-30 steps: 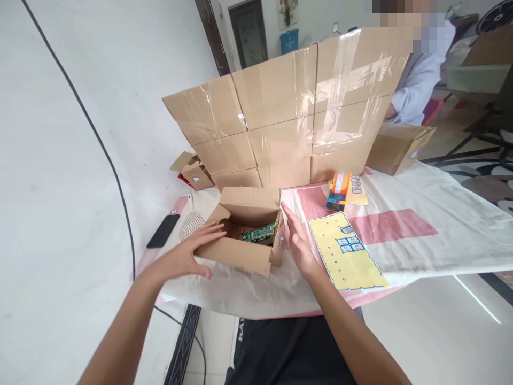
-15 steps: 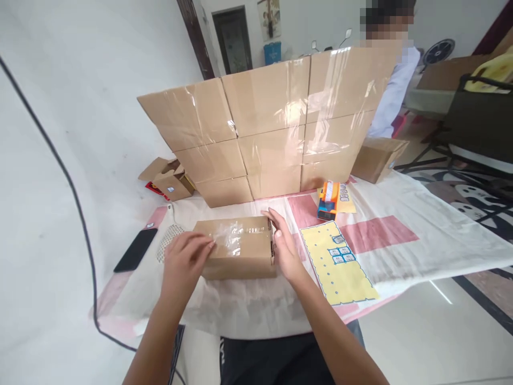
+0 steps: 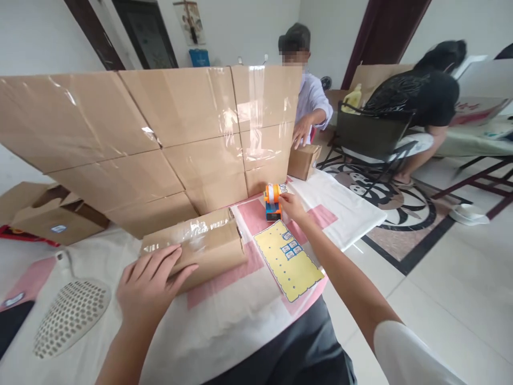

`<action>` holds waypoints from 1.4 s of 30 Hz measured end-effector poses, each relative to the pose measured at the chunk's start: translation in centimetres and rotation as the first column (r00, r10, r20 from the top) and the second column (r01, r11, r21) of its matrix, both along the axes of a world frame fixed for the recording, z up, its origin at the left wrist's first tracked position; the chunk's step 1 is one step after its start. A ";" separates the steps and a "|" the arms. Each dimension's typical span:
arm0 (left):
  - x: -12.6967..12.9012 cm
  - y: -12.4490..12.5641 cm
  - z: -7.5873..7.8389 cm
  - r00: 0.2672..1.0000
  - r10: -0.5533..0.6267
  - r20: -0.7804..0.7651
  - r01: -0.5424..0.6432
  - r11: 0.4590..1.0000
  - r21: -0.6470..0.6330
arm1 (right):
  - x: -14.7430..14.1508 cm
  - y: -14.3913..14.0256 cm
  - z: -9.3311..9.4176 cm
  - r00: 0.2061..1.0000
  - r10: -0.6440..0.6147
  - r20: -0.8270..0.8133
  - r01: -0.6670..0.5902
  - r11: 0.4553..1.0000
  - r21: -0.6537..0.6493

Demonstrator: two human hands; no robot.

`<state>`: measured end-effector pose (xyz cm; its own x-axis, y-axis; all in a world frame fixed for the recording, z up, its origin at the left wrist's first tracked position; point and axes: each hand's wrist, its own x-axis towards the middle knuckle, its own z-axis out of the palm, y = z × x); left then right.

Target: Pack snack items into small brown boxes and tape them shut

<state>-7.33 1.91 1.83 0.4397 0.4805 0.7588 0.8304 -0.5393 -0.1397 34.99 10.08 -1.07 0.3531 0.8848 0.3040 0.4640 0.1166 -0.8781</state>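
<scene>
A small closed cardboard box with clear tape on top lies on the cloth-covered table. My left hand rests flat on its near left end, fingers spread. My right hand reaches far right and touches the orange and blue tape dispenser; whether the fingers grip it is unclear. A yellow label sheet with a few blue stickers lies between the box and the dispenser.
A wall of taped cardboard boxes stands behind. An open carton sits at far left, a white perforated scoop and a dark phone at near left. Another person handles a small box; a second person bends at right.
The open box's flaps were closed. My view swung right. My right hand left the box's side and reached out to the tape dispenser; my left hand stayed on the box.
</scene>
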 end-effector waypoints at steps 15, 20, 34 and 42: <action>21.9 3.5 1.8 0.822 0.054 0.567 0.446 0.559 -0.699 | -2.3 -2.9 -0.6 0.977 -0.022 0.213 -0.078 0.891 0.447; 24.4 5.3 0.8 0.758 0.089 0.646 0.555 0.432 -0.711 | -1.8 -3.0 -0.8 0.968 -0.038 0.249 -0.091 0.868 0.489; 24.4 3.2 0.3 0.575 0.229 0.786 0.752 0.231 -0.617 | -1.1 -1.9 -1.0 0.952 -0.171 0.253 0.037 0.887 0.461; 24.8 2.8 -2.4 0.567 0.295 0.769 0.775 0.127 -0.620 | 0.0 -1.3 -0.7 0.954 -0.277 -0.112 0.299 0.895 0.330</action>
